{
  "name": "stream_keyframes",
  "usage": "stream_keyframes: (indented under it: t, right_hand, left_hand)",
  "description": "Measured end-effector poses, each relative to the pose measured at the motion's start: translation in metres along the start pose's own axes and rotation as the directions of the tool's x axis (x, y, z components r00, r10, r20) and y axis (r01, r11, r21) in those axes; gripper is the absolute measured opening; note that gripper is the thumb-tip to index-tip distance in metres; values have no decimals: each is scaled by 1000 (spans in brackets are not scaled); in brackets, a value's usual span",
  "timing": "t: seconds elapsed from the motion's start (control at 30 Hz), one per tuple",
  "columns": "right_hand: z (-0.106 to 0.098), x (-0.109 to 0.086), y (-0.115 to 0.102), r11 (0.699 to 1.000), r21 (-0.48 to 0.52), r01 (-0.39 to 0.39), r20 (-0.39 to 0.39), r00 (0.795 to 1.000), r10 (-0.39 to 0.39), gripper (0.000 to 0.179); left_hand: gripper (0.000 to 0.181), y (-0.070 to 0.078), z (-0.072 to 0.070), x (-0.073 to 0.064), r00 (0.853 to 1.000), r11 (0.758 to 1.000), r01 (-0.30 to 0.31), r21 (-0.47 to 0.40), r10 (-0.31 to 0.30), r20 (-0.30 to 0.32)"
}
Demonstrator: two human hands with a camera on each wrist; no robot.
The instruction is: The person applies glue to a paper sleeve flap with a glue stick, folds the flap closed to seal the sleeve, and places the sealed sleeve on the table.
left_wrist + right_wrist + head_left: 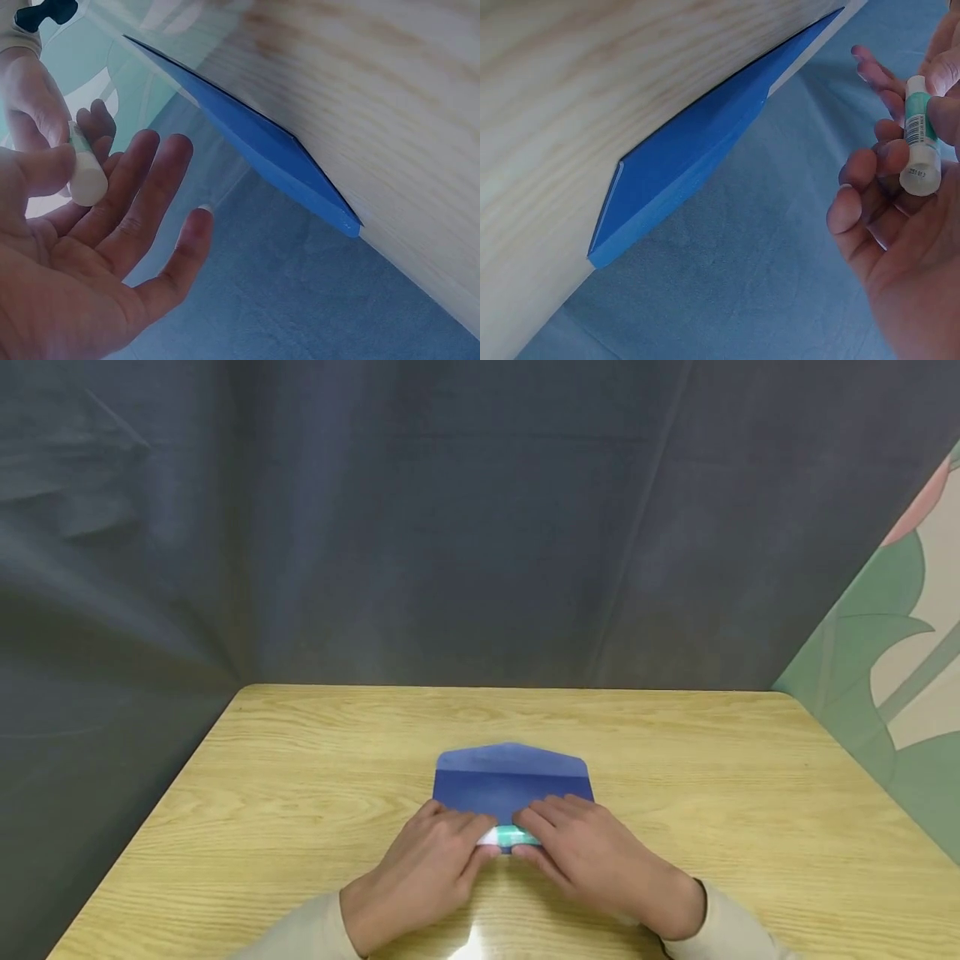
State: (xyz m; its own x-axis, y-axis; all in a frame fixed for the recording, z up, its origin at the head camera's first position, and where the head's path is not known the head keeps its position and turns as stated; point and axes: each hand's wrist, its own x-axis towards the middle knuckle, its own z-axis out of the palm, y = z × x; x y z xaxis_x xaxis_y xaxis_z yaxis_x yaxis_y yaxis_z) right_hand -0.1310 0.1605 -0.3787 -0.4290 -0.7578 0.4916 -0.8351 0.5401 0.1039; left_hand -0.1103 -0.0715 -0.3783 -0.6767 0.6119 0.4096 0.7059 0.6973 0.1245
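Note:
A small white-and-green glue stick point(513, 836) is held level between both hands. My left hand point(427, 868) pinches its white end between thumb and fingers. On the green barrel, my right hand point(596, 856) has its thumb and fingertips; a barcode label shows on the stick point(919, 131) in the right wrist view. Behind the hands a blue envelope point(487, 792) lies on the table, its lighter flap point(510, 758) opened away from me. The hands and the glue stick hide the envelope's near part in the head view.
The light wood table point(315, 752) stretches out on both sides of the envelope. A dark cloth point(480, 543) hangs behind it and along the left side. A wall with painted leaves point(870, 652) stands at the right.

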Motion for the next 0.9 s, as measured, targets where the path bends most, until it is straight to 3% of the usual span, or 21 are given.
stream_keyframes:
  t: [0.4,0.7,0.9]
  right_hand:
    - [1,-3,0,1000,-21,17,-18,1000,-18,25]
    - [-1,-1,-1,1000,7,-15,-11,1000,16,32]
    - [-3,-1,-1,998,48,-47,13,999,47,23]
  left_hand:
    - [17,-2,3,2,995,995,-83,-54,81,-52]
    - [13,-4,2,2,987,991,-123,-53,117,-109]
    - [18,-6,2,4,980,989,-142,-31,136,-145]
